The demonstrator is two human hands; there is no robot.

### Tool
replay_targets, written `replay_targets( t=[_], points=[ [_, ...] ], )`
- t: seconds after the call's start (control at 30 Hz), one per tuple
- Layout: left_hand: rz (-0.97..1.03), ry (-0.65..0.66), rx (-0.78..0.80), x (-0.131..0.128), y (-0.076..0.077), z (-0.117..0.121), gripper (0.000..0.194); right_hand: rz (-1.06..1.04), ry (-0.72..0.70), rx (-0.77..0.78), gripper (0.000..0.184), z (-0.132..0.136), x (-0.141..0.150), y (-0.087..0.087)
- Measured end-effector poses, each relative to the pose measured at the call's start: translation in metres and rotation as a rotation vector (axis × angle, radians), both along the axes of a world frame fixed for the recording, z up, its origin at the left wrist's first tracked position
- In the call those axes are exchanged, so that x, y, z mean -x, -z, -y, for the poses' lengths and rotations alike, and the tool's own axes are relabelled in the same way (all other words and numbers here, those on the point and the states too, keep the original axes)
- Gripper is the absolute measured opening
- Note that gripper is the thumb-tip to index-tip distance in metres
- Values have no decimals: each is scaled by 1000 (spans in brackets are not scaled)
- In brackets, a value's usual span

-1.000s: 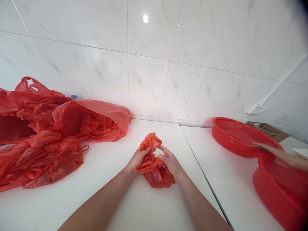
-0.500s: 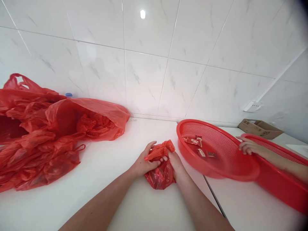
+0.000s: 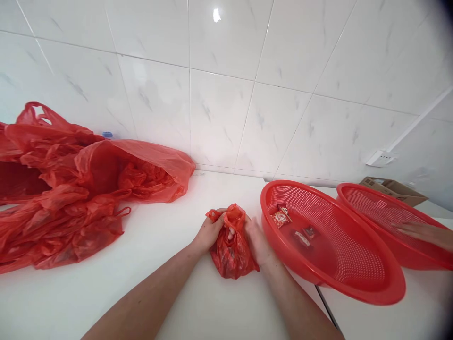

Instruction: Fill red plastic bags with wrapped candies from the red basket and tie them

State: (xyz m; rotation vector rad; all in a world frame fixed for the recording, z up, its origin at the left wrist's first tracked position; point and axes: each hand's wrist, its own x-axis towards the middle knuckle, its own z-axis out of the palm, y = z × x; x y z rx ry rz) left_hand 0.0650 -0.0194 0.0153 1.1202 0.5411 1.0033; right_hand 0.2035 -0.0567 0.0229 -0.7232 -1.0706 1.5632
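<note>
A small red plastic bag (image 3: 231,255) with something inside sits on the white counter (image 3: 148,264) in front of me. My left hand (image 3: 208,233) is closed on the bag's twisted top from the left. My right hand (image 3: 257,241) grips the same top from the right, fingers curled into the plastic. Just right of my right hand lies a big red perforated basket (image 3: 354,278), tilted, with a few small wrapped sweets (image 3: 281,218) in it.
A heap of red plastic bags (image 3: 71,198) covers the counter's left side against the tiled wall. A second red basket (image 3: 382,222) lies at the far right with another person's hand (image 3: 421,232) in it. A cardboard box (image 3: 392,186) and a wall socket (image 3: 380,157) are behind.
The near red basket has slid left to beside my right hand. The other person's hand moved into the far basket. My hands have drawn the bag's top tighter and lower.
</note>
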Motion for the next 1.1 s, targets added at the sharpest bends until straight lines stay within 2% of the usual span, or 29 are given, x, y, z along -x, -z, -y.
replay_targets(
  t=[0.07,0.17,0.23,0.37,0.53,0.67,0.73,0.87,0.97,1.1],
  points=[
    [-25,-79,-1,0,1,-1,39,-35,-18,31,57,0,-1,0],
    [-109,-203,-28,0,4,-3,34,31,-32,15,39,-2,-2,2],
    [-157,-244,-65,0,4,-4,33,115,-11,-19,43,-3,-3,5],
    [-240,-323,-184,1,3,-1,33,352,164,-48,50,-7,-3,12],
    [-343,-328,-339,-2,0,9,30,627,357,-111,14,-9,1,16],
    [-394,-296,-391,-5,-3,14,31,723,507,-111,13,-10,0,19],
    [-400,-272,-410,-5,-3,15,30,714,539,-115,12,-10,-2,21],
    [-395,-185,-500,-3,1,11,27,561,496,-114,12,-13,-8,26],
    [-432,-151,-606,-1,9,6,26,372,420,-80,21,-15,-11,28],
    [-450,-162,-691,1,19,0,34,204,298,48,22,-18,-14,26]
  ],
)
